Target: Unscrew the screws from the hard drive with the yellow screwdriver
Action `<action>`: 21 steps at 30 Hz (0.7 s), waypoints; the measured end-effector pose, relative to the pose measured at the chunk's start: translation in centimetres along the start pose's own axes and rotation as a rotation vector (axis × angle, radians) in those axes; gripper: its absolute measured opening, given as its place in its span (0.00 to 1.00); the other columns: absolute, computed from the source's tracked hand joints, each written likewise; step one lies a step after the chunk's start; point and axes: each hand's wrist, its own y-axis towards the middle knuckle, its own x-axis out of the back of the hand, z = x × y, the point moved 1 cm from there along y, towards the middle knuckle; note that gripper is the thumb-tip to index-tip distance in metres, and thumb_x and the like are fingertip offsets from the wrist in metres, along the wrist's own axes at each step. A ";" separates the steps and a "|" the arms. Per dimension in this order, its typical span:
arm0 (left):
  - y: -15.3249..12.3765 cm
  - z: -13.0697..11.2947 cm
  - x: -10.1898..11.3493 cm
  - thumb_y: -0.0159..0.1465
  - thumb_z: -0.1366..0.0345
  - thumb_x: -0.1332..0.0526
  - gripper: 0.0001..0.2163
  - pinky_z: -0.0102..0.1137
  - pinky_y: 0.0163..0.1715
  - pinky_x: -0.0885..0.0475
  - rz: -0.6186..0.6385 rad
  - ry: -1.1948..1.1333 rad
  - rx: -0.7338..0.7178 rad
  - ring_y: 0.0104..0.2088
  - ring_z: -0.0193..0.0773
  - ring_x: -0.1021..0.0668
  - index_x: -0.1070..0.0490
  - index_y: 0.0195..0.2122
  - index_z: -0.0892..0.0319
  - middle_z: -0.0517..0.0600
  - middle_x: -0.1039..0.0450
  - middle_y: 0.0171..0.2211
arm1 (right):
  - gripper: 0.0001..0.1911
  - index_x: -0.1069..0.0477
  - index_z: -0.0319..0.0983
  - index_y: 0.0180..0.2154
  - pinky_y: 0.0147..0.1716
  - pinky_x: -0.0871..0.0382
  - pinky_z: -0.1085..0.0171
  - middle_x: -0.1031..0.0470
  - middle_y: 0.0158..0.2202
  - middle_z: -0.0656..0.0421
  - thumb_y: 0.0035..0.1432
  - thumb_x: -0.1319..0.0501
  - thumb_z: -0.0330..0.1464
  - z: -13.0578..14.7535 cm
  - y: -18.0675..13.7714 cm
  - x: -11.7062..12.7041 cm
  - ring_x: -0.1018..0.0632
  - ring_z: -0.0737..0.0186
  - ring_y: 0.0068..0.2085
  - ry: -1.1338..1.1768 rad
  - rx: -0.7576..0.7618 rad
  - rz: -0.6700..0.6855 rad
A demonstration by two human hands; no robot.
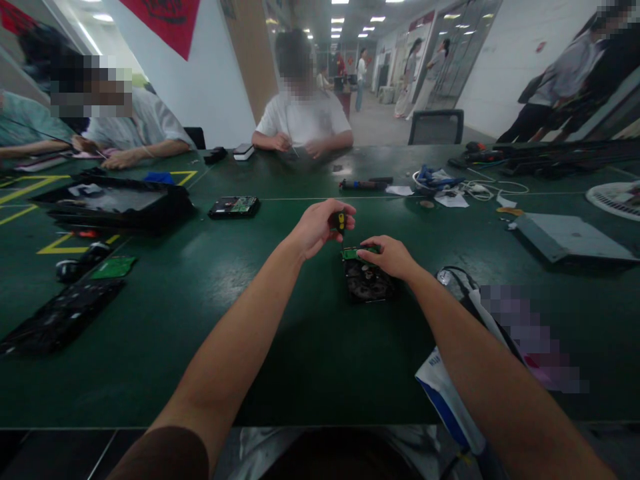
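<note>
Left hand (320, 230): gripping screwdriver (341, 222), ideally standing square; right hand (393, 257): loosely open, steadying hard drive's (367, 283) far end.

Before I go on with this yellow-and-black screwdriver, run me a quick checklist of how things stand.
1. Yellow-and-black screwdriver held in the left hand: ok.
2. Black rectangular hard drive resting on the dark green table: ok.
3. Right hand at the drive's green circuit board: ok; how firmly it steadies it, cannot tell.
4. Screwdriver tip seated in a screw: cannot tell, too small.
5. Right forearm clear of the white-and-blue item: cannot tell, they overlap in this view.
</note>
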 end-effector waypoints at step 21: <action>-0.1 -0.1 -0.1 0.63 0.59 0.38 0.10 0.30 0.28 0.28 -0.055 0.010 0.006 0.35 0.41 0.18 0.28 0.39 0.61 0.55 0.19 0.33 | 0.17 0.18 0.45 0.51 0.47 0.30 0.57 0.16 0.49 0.54 0.70 0.38 0.46 0.0 0.0 0.2 0.20 0.53 0.47 -0.032 0.027 0.012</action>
